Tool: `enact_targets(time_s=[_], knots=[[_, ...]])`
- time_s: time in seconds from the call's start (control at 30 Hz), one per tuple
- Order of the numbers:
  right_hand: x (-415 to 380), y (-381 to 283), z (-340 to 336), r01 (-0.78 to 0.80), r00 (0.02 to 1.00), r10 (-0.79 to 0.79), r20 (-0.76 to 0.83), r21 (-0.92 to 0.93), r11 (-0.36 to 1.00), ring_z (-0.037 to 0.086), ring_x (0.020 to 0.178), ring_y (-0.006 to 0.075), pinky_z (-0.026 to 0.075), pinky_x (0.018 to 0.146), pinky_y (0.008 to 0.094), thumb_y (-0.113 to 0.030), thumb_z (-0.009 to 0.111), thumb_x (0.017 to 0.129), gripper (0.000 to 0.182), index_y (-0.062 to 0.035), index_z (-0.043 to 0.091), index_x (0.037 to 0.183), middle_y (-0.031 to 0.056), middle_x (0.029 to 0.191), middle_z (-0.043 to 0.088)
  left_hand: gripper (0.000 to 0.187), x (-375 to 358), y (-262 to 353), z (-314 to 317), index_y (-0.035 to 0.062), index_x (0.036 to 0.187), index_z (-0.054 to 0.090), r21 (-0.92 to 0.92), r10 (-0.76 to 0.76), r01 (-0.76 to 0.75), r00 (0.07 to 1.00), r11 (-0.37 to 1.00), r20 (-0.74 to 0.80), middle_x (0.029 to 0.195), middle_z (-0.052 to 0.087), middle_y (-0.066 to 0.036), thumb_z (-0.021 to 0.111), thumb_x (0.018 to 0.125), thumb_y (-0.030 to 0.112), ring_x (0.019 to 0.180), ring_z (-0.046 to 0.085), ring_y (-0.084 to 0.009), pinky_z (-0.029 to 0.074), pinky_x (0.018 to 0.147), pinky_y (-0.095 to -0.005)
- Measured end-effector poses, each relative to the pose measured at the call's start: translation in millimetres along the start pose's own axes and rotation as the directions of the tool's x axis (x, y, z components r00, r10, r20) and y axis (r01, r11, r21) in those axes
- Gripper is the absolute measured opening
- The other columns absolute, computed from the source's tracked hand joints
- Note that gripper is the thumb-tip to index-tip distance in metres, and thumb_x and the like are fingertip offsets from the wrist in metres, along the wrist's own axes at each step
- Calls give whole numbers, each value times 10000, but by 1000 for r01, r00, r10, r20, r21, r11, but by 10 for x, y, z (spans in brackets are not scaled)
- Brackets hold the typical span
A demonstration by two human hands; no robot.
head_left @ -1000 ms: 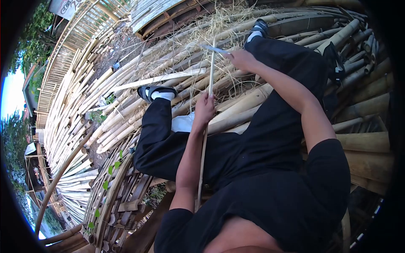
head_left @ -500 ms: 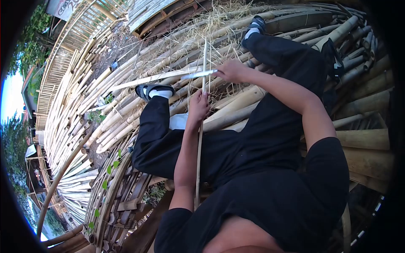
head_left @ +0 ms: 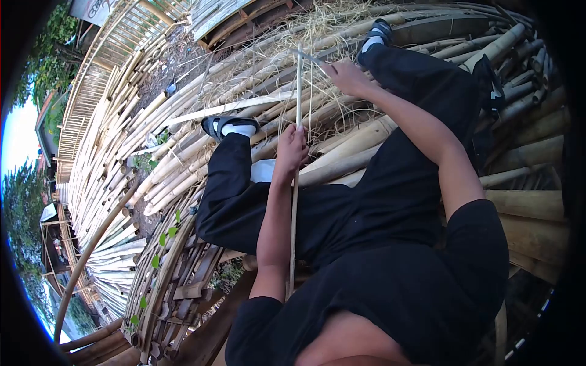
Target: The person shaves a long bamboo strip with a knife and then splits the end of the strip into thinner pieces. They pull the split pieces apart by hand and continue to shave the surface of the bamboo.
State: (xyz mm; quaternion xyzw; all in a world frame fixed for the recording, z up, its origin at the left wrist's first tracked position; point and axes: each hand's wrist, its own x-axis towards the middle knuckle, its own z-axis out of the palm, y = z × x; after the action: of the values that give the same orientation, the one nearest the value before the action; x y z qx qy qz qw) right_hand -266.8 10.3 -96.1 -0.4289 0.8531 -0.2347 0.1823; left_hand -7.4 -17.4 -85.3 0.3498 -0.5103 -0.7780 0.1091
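Note:
My left hand is closed around a long, narrow bamboo strip, which runs from beside my torso out past my feet. In my right hand is a knife, its handle wrapped by my fingers. The blade points left and crosses the strip near its far end in this view. Thin pale shavings curl and lie scattered under and around the knife.
Bamboo poles lie under my legs and spread to the left in a large pile. A flat split bamboo piece lies beyond my left shoe. A bamboo fence stands at the far left. Wooden boards are at the top.
My right hand has moved the knife away from me along the strip, toward its far end. My left hand keeps its grip in nearly the same place.

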Motion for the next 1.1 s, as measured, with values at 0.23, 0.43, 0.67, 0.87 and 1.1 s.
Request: enact_targets(time_s=[0.23,0.43,0.67,0.87,1.1], knots=[[-218,-191,31,447,889,-412,200,-188,875,599,833,392,459,741,487,-490,335,923,523,-34,590,902,205,827,624,158,8,-100,-28,76,918,452,8,45,-45,999,999,4,517,300,58,407,967,220,333,245,-28,181,295,-203],[203,198,-134,104,995,-99,32,-188,977,602,839,381,461,750,476,-483,342,923,524,-35,608,876,201,845,630,202,221,-392,-99,20,934,514,658,515,-350,854,667,-69,575,458,-1,431,954,203,460,421,-65,321,415,-237],[-71,140,78,429,901,-409,144,-160,889,595,831,392,454,754,489,-479,338,923,513,-50,616,890,203,867,627,265,-21,-141,43,-63,1043,515,625,278,-115,945,772,-170,760,588,-130,428,943,166,646,531,-158,422,598,-304],[-30,7,-77,300,954,-292,71,-216,929,605,801,379,471,708,471,-504,321,920,546,-45,614,875,204,821,626,208,54,-135,-26,-49,889,508,598,305,-148,937,787,-169,731,567,-127,437,929,143,647,535,-179,424,608,-323],[30,154,-63,324,944,-298,141,-238,915,608,797,377,469,714,480,-475,344,922,510,-55,624,844,189,804,631,209,131,-379,-144,-34,940,532,700,381,-206,919,684,-102,662,524,-65,460,932,161,606,469,-107,391,569,-271]])
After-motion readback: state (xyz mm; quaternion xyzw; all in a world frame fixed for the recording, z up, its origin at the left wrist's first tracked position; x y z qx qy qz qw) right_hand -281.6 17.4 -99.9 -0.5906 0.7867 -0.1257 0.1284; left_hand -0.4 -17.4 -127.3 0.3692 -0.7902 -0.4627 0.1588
